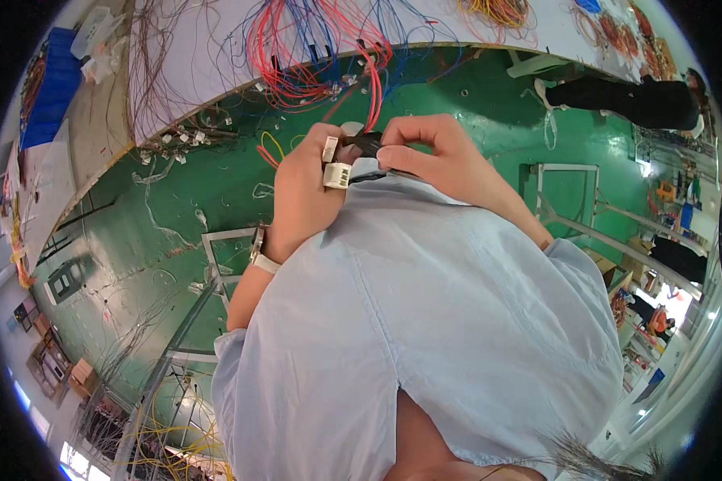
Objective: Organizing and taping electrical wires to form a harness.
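Observation:
My left hand point(299, 186) is closed in front of my chest, with white plastic connectors point(337, 175) sticking out between its fingers. Close beside it, my right hand point(437, 156) pinches a black wrapping point(367, 144), either tape or sleeve; I cannot tell which. Red wires point(375, 92) run from the table edge down to this black part between both hands. A red and a yellow wire point(269, 152) stick out to the left of my left hand. Its fingers partly hide what lies inside the grip.
Ahead curves a white work table point(192, 56) bearing red, blue and brown wire bundles. Metal frames point(569, 172) stand at both sides on the green floor point(168, 216), where wire scraps lie. A person in dark trousers point(626, 100) is at the far right.

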A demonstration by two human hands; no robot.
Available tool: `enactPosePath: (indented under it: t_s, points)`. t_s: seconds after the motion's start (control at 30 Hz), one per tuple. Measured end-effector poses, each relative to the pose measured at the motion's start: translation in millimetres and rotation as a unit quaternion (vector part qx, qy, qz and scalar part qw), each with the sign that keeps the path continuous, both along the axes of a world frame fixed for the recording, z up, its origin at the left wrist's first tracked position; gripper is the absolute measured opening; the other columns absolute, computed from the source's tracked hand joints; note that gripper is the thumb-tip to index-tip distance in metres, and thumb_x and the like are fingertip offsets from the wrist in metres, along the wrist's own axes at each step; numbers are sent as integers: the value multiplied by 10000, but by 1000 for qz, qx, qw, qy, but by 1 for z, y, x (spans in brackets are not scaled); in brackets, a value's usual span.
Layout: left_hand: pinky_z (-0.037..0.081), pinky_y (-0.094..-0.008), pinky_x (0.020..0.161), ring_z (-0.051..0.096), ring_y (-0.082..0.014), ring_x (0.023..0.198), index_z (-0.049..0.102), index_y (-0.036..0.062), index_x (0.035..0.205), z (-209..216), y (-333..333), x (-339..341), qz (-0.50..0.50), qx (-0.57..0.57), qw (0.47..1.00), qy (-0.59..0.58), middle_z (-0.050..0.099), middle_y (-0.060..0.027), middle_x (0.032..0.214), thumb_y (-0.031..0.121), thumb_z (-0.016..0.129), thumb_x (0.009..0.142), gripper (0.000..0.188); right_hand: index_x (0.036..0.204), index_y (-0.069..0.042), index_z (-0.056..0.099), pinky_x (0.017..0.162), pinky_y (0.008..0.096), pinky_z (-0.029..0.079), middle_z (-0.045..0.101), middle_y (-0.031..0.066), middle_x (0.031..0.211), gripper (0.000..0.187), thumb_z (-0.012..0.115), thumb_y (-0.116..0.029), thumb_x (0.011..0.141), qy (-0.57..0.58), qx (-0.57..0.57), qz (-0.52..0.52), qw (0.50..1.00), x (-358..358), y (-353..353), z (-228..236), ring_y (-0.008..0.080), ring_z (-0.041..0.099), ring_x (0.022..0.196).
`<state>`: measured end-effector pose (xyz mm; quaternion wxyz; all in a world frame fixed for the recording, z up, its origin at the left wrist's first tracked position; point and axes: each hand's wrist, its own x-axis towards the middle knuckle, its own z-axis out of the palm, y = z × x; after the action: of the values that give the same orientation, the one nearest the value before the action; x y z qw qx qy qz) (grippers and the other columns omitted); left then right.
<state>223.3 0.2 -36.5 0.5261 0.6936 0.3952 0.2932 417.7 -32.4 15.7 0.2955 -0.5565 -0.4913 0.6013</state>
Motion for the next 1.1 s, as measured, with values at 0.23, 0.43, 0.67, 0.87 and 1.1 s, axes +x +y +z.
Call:
enactPosePath:
  t_s: [0.23, 0.43, 0.67, 0.87, 1.1]
  points:
    - [291, -179, 505, 386, -17, 614, 571, 24, 1031, 18, 25, 11, -31, -319, 933, -167, 482, 53, 714, 207, 523, 969, 198, 835, 16, 585, 741, 307, 429, 594, 61, 824, 109, 639, -79, 830, -52, 98, 26, 993, 25, 33, -10, 144, 549, 822]
    - [248, -179, 464, 343, -26, 562, 564, 43, 1106, 17, 38, 11, 19, -438, 876, -201, 484, 34, 717, 207, 519, 972, 216, 941, -28, 554, 796, 356, 436, 538, 129, 1003, 213, 608, 51, 751, -184, 426, 62, 884, 18, 76, -43, 276, 528, 924]
    - [192, -194, 427, 307, -30, 509, 562, 60, 1052, -1, 32, -12, 85, -492, 821, -278, 463, 25, 665, 209, 521, 969, 175, 1087, 5, 567, 967, 320, 395, 524, 96, 1185, 224, 465, 20, 888, 252, -35, 178, 951, -5, 110, -48, 188, 510, 1126]
    - [204, -181, 413, 290, -30, 469, 599, -19, 941, 10, 26, -19, 100, -461, 833, -289, 547, -34, 672, 313, 479, 957, 353, 985, -5, 595, 921, 346, 426, 490, 146, 1192, 163, 474, 26, 880, 364, 67, 273, 888, -20, 129, -62, 207, 520, 1089]
    - [466, -241, 693, 559, -111, 780, 580, -56, 1171, 55, 23, -4, 332, 45, 937, -100, 623, -40, 926, 88, 730, 743, 476, 944, 1, 591, 796, 303, 440, 564, 96, 998, 198, 514, 102, 792, 246, 316, 179, 899, -30, 140, -52, 191, 528, 981]
